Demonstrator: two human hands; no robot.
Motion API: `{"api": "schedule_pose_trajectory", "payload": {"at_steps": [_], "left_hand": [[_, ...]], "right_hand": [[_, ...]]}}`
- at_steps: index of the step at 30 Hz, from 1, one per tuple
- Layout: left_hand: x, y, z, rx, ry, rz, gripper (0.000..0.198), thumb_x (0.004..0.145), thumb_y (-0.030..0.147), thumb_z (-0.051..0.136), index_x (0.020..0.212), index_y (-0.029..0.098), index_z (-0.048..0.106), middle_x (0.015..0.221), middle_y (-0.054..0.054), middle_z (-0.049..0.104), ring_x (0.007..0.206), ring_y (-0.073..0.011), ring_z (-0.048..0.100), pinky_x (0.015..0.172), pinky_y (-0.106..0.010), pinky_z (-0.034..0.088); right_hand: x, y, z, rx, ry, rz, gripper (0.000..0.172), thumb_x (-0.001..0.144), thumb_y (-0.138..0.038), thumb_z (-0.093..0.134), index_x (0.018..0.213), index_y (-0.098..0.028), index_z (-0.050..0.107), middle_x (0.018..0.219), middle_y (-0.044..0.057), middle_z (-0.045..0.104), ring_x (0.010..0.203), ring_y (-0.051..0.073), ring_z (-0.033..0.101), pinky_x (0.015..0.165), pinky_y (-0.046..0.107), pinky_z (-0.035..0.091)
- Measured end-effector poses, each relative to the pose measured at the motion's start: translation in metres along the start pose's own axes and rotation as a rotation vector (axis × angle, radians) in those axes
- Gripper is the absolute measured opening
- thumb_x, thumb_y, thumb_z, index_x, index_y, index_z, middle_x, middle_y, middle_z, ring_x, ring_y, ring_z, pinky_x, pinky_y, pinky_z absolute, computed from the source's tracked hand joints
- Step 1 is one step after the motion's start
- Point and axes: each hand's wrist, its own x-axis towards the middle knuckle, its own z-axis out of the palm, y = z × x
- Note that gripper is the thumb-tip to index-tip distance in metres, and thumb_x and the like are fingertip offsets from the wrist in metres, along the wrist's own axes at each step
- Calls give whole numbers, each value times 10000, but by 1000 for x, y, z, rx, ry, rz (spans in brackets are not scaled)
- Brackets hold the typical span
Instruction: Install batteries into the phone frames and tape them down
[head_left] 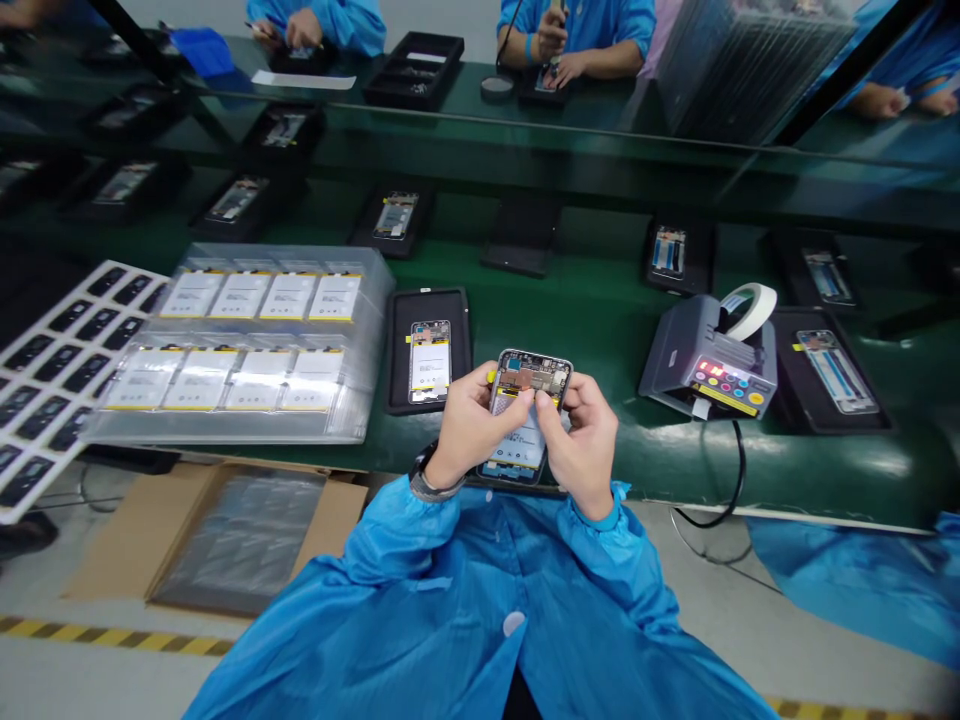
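Note:
I hold an opened phone body (529,400) upright in front of me, its circuit board and white battery showing. My left hand (469,425) grips its left side with the thumb laid across the middle. My right hand (581,440) grips the right side, thumb pressing on the battery area. Both sleeves are blue; a dark watch sits on my left wrist. Just beyond the hands, a second opened phone (429,360) lies in a black tray (394,350) on the green conveyor belt (585,300).
A clear tray stack of white batteries (247,345) lies left. A sheet of small black parts (52,370) lies farther left. A grey tape dispenser (709,370) stands right. Several trays with phones ride the belt. An open cardboard box (225,530) sits on the floor. Other workers sit across.

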Motion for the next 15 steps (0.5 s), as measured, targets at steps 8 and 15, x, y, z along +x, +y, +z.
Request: {"api": "schedule_pose_trajectory", "payload": {"at_steps": [8,15], "left_hand": [[0,-2,2,-24,-13,-22,208,763,300,735,884,140,680,811,-46,718,704,-159,638,662,-239,512],[2,-9,7,-43,6,-47,203,756,286,751,862,136,667,797,-47,710,707,-160,632,652,-238,509]], "right_hand": [[2,1,-2,7,-22,24,151,937,-304,664,1046,-209,622,963,43,737,856,185,698,783,297,533],[5,15,0,70,12,65,138,915,-311,680,984,-209,616,900,34,731,803,184,685,728,292,525]]}}
